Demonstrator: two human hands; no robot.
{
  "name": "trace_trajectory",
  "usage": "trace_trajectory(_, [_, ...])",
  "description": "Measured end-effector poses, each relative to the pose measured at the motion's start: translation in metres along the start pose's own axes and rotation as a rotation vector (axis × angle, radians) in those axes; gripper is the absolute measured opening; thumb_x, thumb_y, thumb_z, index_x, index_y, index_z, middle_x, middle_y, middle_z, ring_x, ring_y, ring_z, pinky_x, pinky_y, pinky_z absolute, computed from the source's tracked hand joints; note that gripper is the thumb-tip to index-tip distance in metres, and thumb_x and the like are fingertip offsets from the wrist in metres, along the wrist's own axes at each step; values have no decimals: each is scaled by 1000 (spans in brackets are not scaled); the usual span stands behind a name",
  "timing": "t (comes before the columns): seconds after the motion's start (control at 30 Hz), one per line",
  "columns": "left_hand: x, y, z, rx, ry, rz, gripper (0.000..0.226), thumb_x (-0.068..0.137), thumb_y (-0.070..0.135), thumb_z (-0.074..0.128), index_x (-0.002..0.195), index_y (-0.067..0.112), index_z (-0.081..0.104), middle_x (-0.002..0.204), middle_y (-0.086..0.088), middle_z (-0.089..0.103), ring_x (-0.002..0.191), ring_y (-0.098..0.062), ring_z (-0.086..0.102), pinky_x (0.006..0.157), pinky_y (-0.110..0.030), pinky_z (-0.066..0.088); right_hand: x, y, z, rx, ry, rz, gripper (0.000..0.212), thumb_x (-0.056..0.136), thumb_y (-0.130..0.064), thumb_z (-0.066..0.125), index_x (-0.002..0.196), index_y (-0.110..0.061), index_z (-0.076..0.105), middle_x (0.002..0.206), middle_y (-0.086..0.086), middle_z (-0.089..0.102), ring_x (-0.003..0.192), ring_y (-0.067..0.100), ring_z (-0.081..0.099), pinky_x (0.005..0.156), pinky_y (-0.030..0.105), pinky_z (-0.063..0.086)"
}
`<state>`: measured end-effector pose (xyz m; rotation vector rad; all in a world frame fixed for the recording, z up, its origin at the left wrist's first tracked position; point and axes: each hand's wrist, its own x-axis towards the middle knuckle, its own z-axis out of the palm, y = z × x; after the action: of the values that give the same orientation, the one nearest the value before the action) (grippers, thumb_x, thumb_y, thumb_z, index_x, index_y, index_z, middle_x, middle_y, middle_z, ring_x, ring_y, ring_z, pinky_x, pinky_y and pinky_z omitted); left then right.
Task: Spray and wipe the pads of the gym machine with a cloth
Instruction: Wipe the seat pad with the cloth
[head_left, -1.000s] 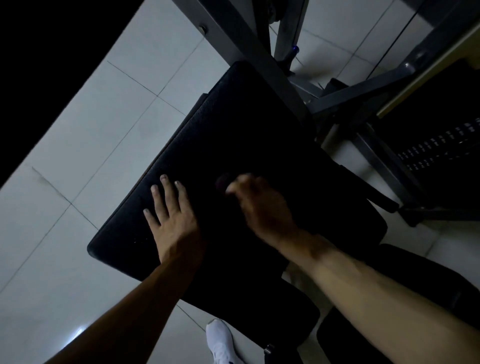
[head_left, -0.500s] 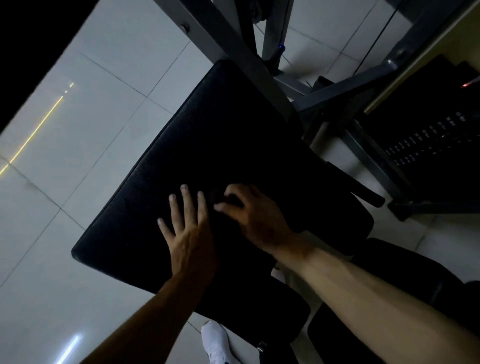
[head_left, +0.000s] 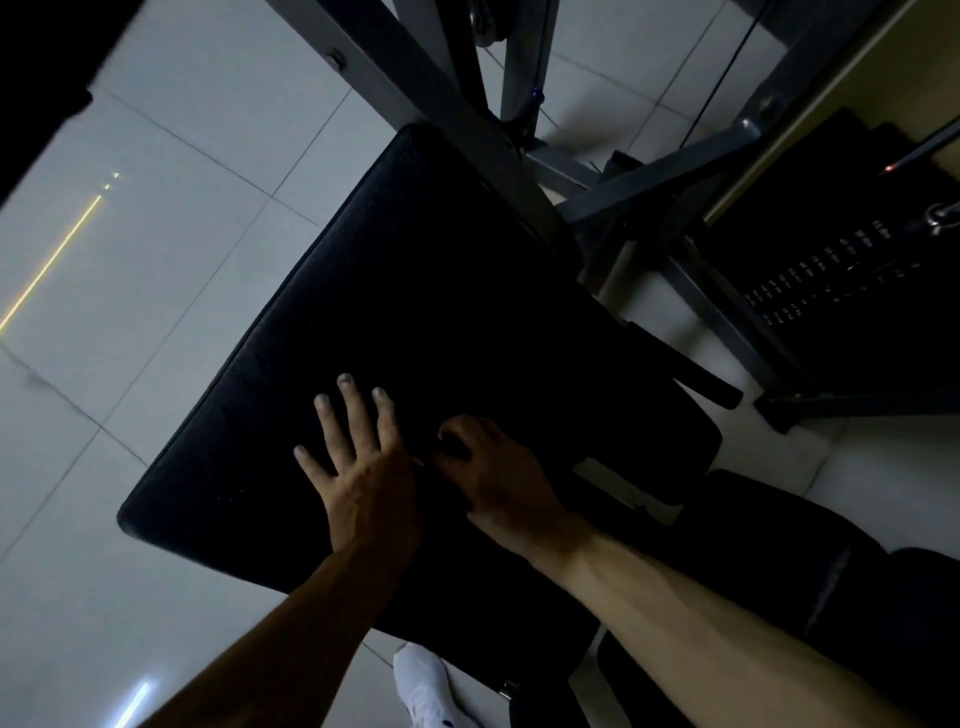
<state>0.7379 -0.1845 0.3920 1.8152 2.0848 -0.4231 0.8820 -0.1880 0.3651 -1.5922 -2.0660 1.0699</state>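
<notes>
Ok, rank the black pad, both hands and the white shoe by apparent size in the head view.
1. black pad
2. left hand and right hand, too alike to rank
3. white shoe, only partly in view

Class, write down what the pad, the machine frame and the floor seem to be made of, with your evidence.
The pad: probably black vinyl or leatherette over padding; fine grain, seamed edge.
The frame: grey painted metal, likely steel; square bars, bolt head.
The floor: glossy pale tile; grout lines, light reflections.

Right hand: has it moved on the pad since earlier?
Yes: the right hand slid toward the near end of the pad, closer to the left hand.
</notes>
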Motion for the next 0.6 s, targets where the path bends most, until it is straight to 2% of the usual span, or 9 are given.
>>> trace_trajectory(0.07, [-1,0,2,31,2,-1,108,92,38,71,162,16,-8,162,-10,-39,150,-38,-31,119,-72,4,10,25,-19,-67,150,-41,40,95,-33,62,135,-28,66,129,8,61,116,32,63,93,38,55])
trace_trajectory(0.1, [-1,-1,2,45,-1,-1,115,88,41,76,162,16,-8,162,-11,-39,151,-39,-29,119,-73,5,17,41,-33,-115,273,-60,43,93,-24,57,135,-27,67,127,13,61,114,36,63,92,40,56])
trace_trajectory(0.13, [0,-2,2,49,-6,4,122,84,46,79,162,15,-9,162,-12,-38,151,-40,-29,118,-74,5,24,57,-48,-136,384,6,47,93,-18,52,137,-25,66,127,15,59,113,37,61,94,44,56])
trace_trajectory(0.2, [-1,-4,3,33,-31,29,131,78,58,79,161,16,-11,162,-12,-39,150,-40,-31,117,-73,0,36,79,-70,-83,548,250,48,93,-7,56,138,-22,65,128,16,56,114,36,59,98,52,52])
trace_trajectory(0.27, [-2,-4,2,16,-42,47,136,74,66,77,162,15,-13,161,-13,-39,149,-40,-32,117,-72,-3,40,79,-69,-8,635,399,50,91,-2,62,138,-19,65,129,17,55,115,37,59,101,51,51])
trace_trajectory(0.33, [-2,-5,3,22,-22,44,138,72,66,79,161,16,-12,162,-13,-38,149,-40,-32,118,-73,-2,28,58,-46,23,569,352,52,90,-2,63,140,-20,64,132,16,55,120,35,56,106,43,47])
trace_trajectory(0.4, [-3,-6,6,18,7,36,133,75,60,81,161,17,-11,163,-12,-36,150,-40,-30,117,-74,-1,2,31,-7,7,436,221,54,89,-10,68,142,-23,62,135,14,55,122,32,54,106,38,41])
trace_trajectory(0.5, [-3,-6,6,-19,41,57,118,86,55,73,162,17,-9,165,-10,-33,151,-38,-29,117,-76,3,-37,4,33,-71,226,75,65,79,-11,81,140,-25,61,138,15,56,124,37,55,100,47,51])
trace_trajectory(0.6, [-8,-9,3,-67,57,97,126,79,60,77,163,17,-7,166,-12,-30,152,-37,-28,119,-72,-4,-36,21,9,-95,183,33,43,90,-12,65,133,-18,68,136,15,57,123,35,54,99,48,51])
